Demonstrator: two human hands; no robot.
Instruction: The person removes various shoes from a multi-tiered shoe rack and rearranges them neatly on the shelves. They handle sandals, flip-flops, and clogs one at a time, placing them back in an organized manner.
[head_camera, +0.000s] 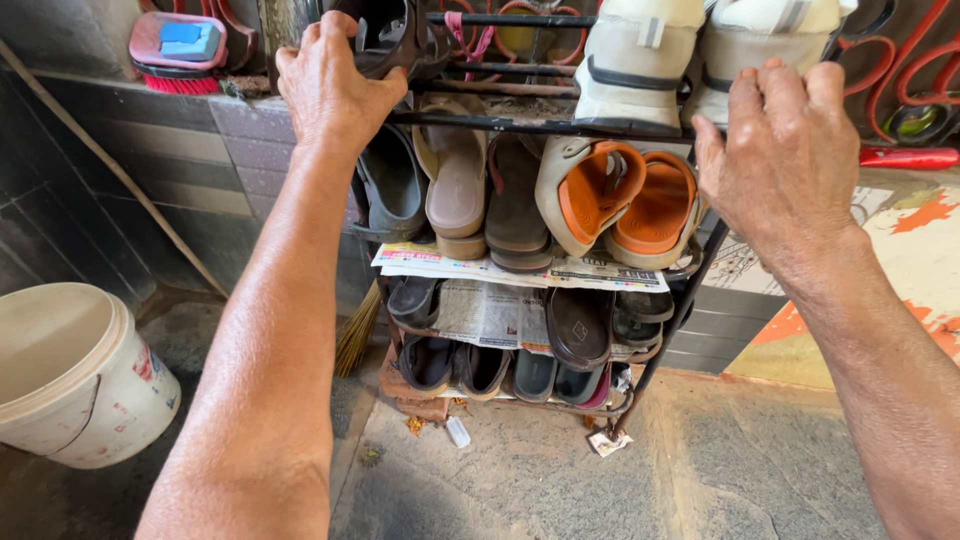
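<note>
Both arms reach up to the top of a dark metal shoe rack (560, 125) that stands against a tiled wall; the left hand (335, 85) has its fingers curled over a dark brown shoe (385, 35) at the rack's top left corner, clamped on it from above; the right hand (785, 150) rests at the top right, fingers together and bent over the rail, just beside and touching a pair of cream sneakers (690, 55); whether it grips the rail or only leans on it I cannot tell. Below hang orange-lined sandals (630, 200) and beige slippers (455, 185); lower shelves, lined with newspaper (490, 310), carry darker footwear; a white bucket (75, 375) sits on the floor well to the left. The step in hand looks like handling the top-shelf footwear; lifting the brown shoe free would call for a firm hold and a clear path past the crossbars.
</note>
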